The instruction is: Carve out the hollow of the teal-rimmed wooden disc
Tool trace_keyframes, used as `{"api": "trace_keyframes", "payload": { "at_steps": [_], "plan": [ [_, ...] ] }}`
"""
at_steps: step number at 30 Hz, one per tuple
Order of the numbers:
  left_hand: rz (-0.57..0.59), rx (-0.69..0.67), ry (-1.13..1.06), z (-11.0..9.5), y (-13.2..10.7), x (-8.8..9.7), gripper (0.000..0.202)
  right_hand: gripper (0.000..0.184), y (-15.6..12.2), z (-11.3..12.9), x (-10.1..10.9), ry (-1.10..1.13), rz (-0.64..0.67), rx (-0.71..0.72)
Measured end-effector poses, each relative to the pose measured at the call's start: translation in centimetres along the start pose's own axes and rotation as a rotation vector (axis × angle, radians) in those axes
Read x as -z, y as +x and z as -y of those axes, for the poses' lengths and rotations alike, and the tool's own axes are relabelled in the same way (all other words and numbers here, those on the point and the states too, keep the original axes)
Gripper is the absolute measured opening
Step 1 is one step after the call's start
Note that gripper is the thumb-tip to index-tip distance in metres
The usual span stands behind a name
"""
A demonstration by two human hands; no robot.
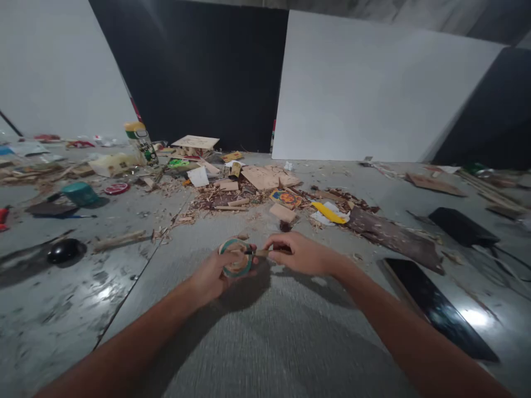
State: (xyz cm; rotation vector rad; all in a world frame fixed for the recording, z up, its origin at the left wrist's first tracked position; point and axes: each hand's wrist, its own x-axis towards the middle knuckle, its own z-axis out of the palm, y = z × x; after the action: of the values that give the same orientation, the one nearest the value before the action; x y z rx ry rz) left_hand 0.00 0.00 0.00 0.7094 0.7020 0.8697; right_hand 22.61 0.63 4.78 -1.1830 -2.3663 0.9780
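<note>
My left hand (213, 276) is closed round a small round wooden disc (235, 257) with a green rim, held up on edge over the grey table (265, 342). My right hand (301, 253) is closed on a thin wooden-handled tool (261, 252) whose dark tip touches the face of the disc. Both hands meet at the middle of the view, just in front of a pile of wood scraps.
Wood chips, thin plywood pieces (267, 177) and a yellow object (329, 213) lie scattered behind the hands. A dark flat slab (435, 307) lies at the right, a teal cup (79, 193) and a black round object (64, 250) at the left. A spray can (141, 142) stands at the back.
</note>
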Motion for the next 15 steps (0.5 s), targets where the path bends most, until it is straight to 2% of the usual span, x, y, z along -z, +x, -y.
{"api": "trace_keyframes", "payload": {
  "at_steps": [6, 10, 15],
  "plan": [
    [-0.043, 0.036, 0.003, 0.0, 0.0, -0.1, 0.025, 0.022, 0.6, -1.1, -0.3, 0.002, -0.118, -0.056],
    [0.006, 0.028, -0.014, 0.3, 0.2, 0.4, 0.028, 0.013, 1.7, -1.1, -1.2, 0.009, -0.179, -0.017],
    [0.070, 0.014, 0.055, 0.5, 0.7, 1.1, 0.018, 0.022, 2.4, -0.4, -2.2, 0.016, -0.177, 0.011]
  ]
}}
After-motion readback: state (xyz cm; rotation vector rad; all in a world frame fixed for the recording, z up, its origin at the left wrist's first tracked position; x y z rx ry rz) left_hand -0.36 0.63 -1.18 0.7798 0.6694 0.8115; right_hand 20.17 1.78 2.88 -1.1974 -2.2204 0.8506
